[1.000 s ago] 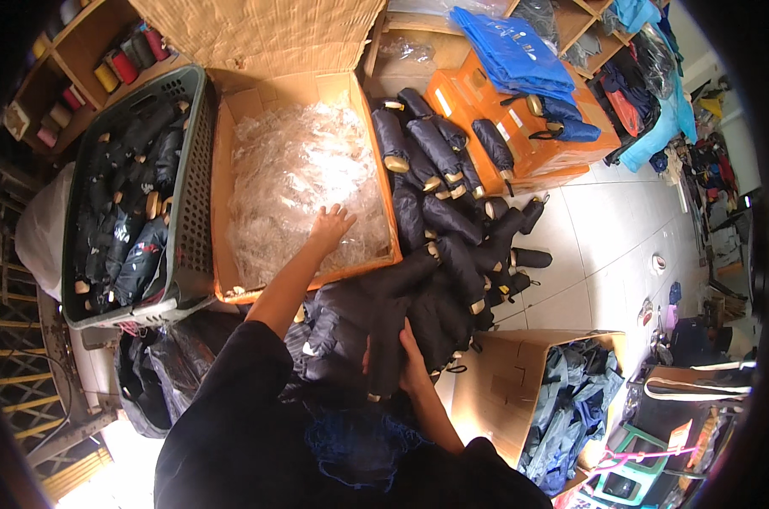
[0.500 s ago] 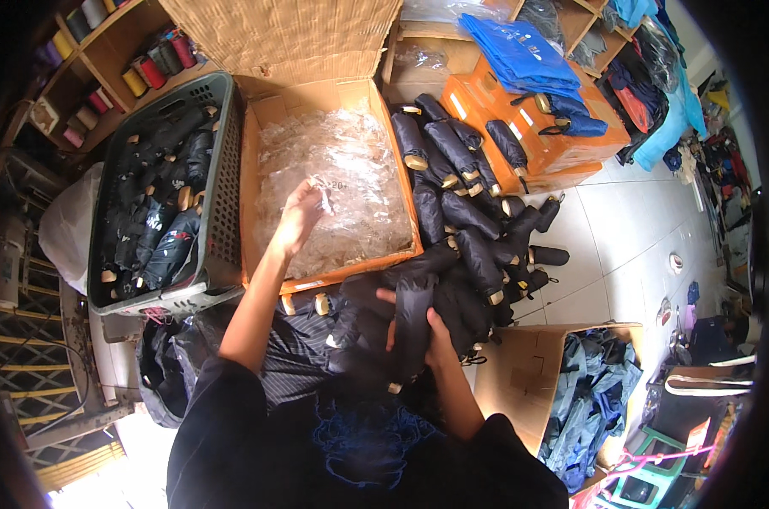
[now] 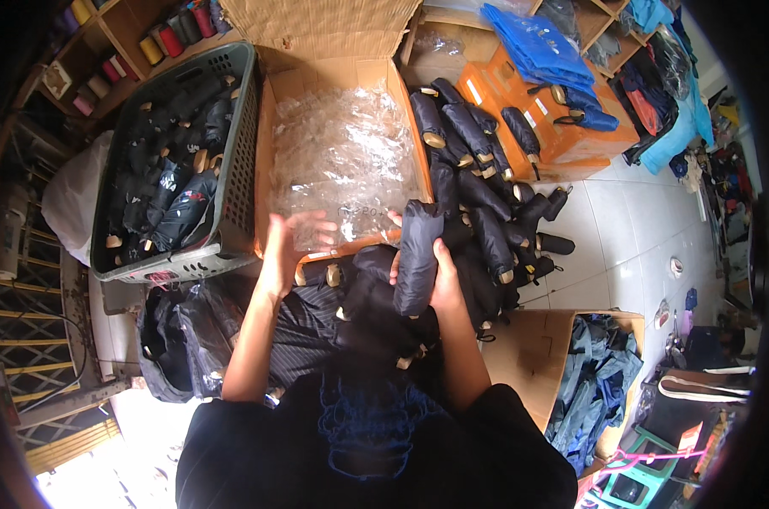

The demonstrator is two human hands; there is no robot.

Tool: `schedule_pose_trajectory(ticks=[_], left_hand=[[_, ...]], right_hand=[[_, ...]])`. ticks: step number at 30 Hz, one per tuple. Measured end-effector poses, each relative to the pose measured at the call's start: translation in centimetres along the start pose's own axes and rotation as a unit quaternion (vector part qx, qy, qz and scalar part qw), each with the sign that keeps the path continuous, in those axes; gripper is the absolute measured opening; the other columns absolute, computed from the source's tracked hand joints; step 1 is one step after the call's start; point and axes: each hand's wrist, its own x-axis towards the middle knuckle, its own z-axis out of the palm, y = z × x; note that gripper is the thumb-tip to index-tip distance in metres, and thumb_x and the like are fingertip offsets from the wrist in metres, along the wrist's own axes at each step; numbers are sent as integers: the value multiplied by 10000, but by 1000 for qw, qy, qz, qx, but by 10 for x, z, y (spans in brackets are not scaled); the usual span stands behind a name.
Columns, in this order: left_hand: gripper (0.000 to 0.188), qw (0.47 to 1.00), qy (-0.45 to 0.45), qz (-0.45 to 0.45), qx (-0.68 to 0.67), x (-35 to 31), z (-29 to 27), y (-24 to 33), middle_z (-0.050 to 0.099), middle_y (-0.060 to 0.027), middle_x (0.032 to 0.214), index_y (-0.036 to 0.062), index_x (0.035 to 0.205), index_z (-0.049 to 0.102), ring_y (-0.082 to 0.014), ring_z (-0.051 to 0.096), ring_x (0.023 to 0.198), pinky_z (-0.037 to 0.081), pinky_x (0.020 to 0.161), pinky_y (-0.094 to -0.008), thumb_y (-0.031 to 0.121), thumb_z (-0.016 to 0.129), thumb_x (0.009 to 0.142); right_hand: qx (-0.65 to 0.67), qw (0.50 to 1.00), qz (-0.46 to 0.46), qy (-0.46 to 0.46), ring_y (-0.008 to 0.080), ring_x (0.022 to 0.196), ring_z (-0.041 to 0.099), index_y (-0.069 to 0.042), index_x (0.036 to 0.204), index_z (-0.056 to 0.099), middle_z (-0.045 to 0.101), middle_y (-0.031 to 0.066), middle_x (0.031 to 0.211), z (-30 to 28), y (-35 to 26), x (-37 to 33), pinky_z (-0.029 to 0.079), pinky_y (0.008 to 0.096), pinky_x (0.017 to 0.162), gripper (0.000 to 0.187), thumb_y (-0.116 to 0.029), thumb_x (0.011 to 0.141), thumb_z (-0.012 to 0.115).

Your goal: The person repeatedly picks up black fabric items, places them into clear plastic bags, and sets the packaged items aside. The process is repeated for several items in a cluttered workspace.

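Note:
My right hand (image 3: 445,273) grips a folded umbrella (image 3: 417,270) in a black sleeve, its thumb on one side and fingertips showing on the other. The umbrella stands nearly lengthwise before me, just off the near right corner of the carton. Fingers apart, my left hand (image 3: 288,252) is at the near edge of the open carton (image 3: 261,170), with nothing visible in it. Crinkled clear plastic bags (image 3: 346,157) fill that carton. Below and right of my hands lies a heap of dark folded umbrellas (image 3: 486,233), several with pale wooden-looking handle ends.
On the left stands a grey basket (image 3: 247,127) packed with black folded umbrellas. Orange-taped cartons (image 3: 562,127) at the back right carry blue plastic packs (image 3: 541,51). A carton (image 3: 520,360) of blue-grey cloth is at the lower right. Thread spools (image 3: 171,40) line a shelf.
My left hand has come back from the middle of the carton to its near edge and its fingers have spread. My right hand has raised the umbrella forward. The whole view has shifted slightly.

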Motion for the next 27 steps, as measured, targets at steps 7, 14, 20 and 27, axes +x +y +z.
schedule_pose_trajectory(ticks=[7,14,20,27], left_hand=[[133,983,73,3,171,-9,-21,1,659,-30,732,-15,914,667,-87,584,649,467,615,-231,118,668,907],[128,987,74,44,136,-14,-17,2,653,-29,765,-6,939,647,-74,582,650,467,611,-223,119,657,915],[149,982,41,13,182,-14,-32,1,668,-31,760,-19,964,645,-70,590,649,468,592,-217,121,657,915],[157,962,71,32,260,-23,-24,19,677,-23,790,-20,952,656,-72,593,686,465,618,-224,132,663,913]], right_hand=[[-21,999,26,12,212,636,638,96,1321,436,584,193,1198,-14,-4,-8,549,331,600,747,-543,935,462],[-21,999,44,-15,217,563,581,59,1359,382,436,251,1380,-7,-7,-14,517,337,510,814,-609,896,426],[-108,992,59,-9,206,547,599,116,1213,517,572,252,1222,-7,-3,-25,507,325,487,814,-621,871,492],[-47,998,44,24,204,566,593,96,1273,455,529,228,1264,-14,6,-27,511,320,509,769,-576,899,461]])
